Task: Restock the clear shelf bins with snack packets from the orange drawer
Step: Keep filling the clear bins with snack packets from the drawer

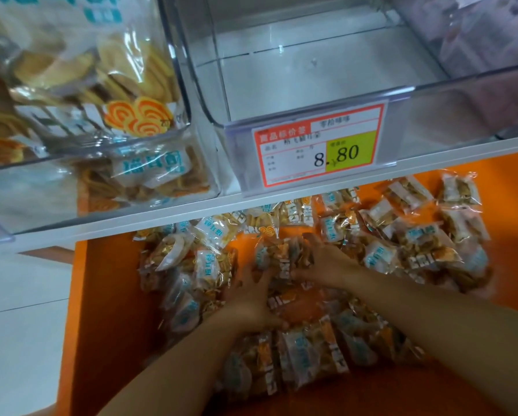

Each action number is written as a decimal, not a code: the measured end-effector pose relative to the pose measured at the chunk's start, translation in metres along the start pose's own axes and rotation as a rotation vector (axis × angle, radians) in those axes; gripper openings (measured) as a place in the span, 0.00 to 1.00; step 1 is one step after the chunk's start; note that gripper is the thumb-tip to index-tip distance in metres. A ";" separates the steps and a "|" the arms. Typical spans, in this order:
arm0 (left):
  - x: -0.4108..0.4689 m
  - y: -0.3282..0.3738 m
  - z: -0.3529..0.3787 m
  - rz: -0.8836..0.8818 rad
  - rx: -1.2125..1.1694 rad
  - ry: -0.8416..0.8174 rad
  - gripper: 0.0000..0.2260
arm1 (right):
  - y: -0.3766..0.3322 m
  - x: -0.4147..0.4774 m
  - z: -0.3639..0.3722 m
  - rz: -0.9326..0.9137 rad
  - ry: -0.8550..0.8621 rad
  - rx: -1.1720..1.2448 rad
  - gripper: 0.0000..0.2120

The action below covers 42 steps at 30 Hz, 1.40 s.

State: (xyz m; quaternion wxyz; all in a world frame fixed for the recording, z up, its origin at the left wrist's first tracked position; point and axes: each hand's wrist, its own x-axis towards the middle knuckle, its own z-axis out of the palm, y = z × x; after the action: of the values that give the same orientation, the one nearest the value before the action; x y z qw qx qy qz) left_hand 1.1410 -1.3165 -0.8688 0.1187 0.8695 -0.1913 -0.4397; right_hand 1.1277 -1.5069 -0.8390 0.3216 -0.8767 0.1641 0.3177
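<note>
1. The right hand's fingers (307,244) curl over a bunch of snack packets (281,256) lying straight below the price tag (320,145), gripping it from the far side.
2. The left hand's fingers (259,276) are spread and pressed against the bunch's near side, not closed round it. Motion blur softens the fingertips.
3. The left hand (248,298) and right hand (323,262) face each other across the bunch, below the tag, with both bare forearms reaching in from the bottom edge.
4. More loose packets (380,256) lie scattered round the hands, below the tag and to either side, on the floor of the orange drawer (107,295).
5. A white shelf edge (161,214) runs just under the tag and above the drawer.
6. The tag is clipped to the front of a clear bin (311,70), whose bare floor shows directly behind it.
7. Left of the tag, a neighbouring bin (41,181) holds bagged yellow biscuits (131,70).
</note>
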 end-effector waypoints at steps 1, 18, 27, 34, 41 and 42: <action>-0.002 0.003 0.001 0.000 0.075 -0.012 0.49 | -0.002 -0.001 0.002 -0.001 -0.006 0.005 0.40; -0.032 0.017 -0.042 0.010 0.020 0.044 0.12 | -0.017 -0.032 -0.029 -0.055 -0.249 -0.157 0.29; -0.111 0.042 -0.096 -0.024 -0.430 0.165 0.34 | -0.052 -0.120 -0.048 -0.212 -0.004 0.044 0.28; -0.217 0.090 -0.127 0.221 -0.603 0.096 0.44 | -0.082 -0.228 -0.073 -0.468 0.276 -0.031 0.33; -0.283 0.128 -0.179 0.598 -0.873 0.326 0.20 | -0.116 -0.293 -0.147 -0.754 0.669 0.182 0.33; -0.280 0.136 -0.188 0.625 -0.877 0.407 0.15 | -0.122 -0.289 -0.156 -0.782 0.743 0.204 0.34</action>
State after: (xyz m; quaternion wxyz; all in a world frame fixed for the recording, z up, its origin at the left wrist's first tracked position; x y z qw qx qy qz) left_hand 1.1115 -1.3094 -0.5067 0.6267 0.7082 -0.2124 -0.2460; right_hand 1.0430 -1.4969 -0.4985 0.4194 -0.8900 -0.0414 -0.1738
